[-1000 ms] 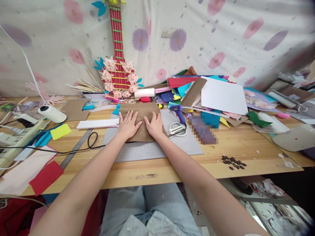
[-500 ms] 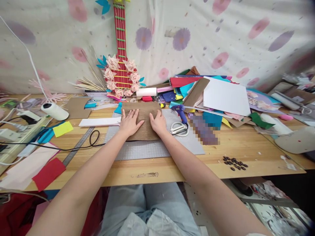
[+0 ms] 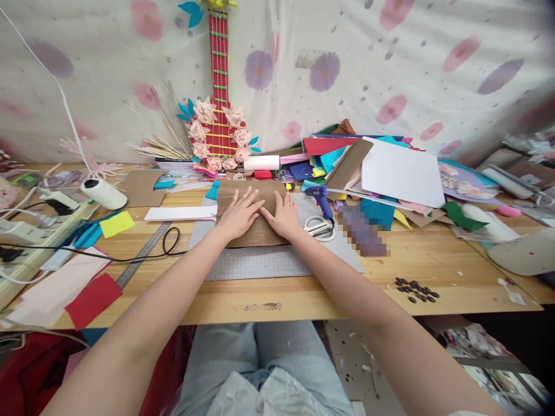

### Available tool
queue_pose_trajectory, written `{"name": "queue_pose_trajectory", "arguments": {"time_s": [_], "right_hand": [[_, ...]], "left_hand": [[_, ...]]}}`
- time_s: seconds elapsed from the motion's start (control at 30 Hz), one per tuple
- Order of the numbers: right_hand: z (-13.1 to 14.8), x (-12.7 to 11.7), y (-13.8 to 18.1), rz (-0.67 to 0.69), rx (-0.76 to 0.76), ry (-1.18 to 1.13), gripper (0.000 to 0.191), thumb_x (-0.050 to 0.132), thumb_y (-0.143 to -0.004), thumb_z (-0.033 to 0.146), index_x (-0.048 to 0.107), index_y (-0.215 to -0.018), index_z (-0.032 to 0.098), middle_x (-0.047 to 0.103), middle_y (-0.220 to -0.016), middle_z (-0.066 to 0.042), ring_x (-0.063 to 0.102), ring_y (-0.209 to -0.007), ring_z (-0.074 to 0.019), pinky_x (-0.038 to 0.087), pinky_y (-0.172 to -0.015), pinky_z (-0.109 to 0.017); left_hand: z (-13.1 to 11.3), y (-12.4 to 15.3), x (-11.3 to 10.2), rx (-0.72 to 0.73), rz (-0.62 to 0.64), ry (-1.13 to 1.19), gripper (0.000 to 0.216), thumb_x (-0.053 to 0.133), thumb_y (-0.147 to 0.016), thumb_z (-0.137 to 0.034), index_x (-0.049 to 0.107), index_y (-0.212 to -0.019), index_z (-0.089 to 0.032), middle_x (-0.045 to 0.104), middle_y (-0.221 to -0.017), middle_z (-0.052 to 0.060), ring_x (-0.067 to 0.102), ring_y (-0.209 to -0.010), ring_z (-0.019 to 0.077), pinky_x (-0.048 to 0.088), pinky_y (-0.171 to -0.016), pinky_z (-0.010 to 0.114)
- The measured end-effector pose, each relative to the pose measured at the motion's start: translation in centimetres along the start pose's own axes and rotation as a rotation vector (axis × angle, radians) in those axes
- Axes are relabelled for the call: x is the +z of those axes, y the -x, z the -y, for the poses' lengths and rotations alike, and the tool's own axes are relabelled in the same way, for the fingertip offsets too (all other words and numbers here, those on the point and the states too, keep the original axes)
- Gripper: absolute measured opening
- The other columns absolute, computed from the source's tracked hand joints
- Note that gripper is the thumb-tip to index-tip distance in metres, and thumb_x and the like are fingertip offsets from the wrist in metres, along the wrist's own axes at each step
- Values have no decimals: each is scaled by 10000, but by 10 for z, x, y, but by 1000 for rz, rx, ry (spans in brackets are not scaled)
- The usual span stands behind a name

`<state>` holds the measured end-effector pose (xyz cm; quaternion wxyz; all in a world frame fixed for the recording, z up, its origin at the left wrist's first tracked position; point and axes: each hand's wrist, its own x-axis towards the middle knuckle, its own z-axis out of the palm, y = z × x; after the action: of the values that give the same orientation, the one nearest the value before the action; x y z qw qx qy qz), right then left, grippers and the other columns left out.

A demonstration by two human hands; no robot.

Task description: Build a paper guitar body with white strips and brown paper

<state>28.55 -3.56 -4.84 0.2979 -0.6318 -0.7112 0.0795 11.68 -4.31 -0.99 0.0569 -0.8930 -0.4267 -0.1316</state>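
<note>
A brown sheet of crinkled paper lies on the grey cutting mat in the middle of the table. My left hand rests flat on the left part of it, fingers spread. Flat on its right part is my right hand, thumb stretched toward the left fingertips. Neither hand grasps anything. A white strip sits left of the sheet, and a bit of blue paper shows at its upper left corner. To the right are white-handled scissors and a blue glue gun.
A red paper guitar with pink flowers leans against the curtain. Coloured sheets and a white board are piled at right. Dark oval pieces lie near the front edge. A steel ruler, thread cone and power strip are left.
My right hand has spread its fingers and now lies flatter, its thumb closer to my left hand. My left hand stays on the brown paper. The whole view has shifted slightly.
</note>
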Motion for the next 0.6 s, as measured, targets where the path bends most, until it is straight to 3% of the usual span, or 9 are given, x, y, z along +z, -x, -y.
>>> {"name": "queue_pose_trajectory", "arguments": {"time_s": [0.1, 0.27, 0.4, 0.6], "right_hand": [[-8, -11, -2, 91, -225, 15, 817, 344, -823, 656, 257, -1421, 105, 136, -1501, -225, 76, -1402, -318, 160, -1089, -533], [-18, -22, 0, 231, -520, 77, 843, 370, -802, 681, 271, -1424, 121, 109, -1516, -196, 45, -1407, -304, 153, -1106, -506], [-23, -24, 2, 286, -589, 143, 928, 420, -746, 723, 241, -1439, 131, 94, -1518, -200, 26, -1401, -339, 136, -1095, -547], [-28, -26, -2, 341, -613, 171, 1012, 465, -700, 744, 182, -1455, 132, 68, -1520, -204, 18, -1403, -334, 161, -1082, -561]], "left_hand": [[2, 1, 0, 32, 67, 55, 476, 281, -936, -312, 385, -1367, -138, 310, -1476, 97, 157, -1397, 214, 130, -1140, 440], [5, 10, 2, 49, 189, 68, 703, 343, -878, -552, 247, -1431, -129, 186, -1512, 129, 91, -1406, 246, 123, -1135, 452], [3, 14, 3, 53, 201, 27, 875, 433, -790, -646, 200, -1443, -112, 142, -1518, 152, 57, -1409, 254, 88, -1140, 433], [0, 14, 5, 33, 194, 13, 875, 461, -772, -635, 208, -1442, -133, 148, -1521, 142, 56, -1410, 250, 81, -1137, 422]]}}
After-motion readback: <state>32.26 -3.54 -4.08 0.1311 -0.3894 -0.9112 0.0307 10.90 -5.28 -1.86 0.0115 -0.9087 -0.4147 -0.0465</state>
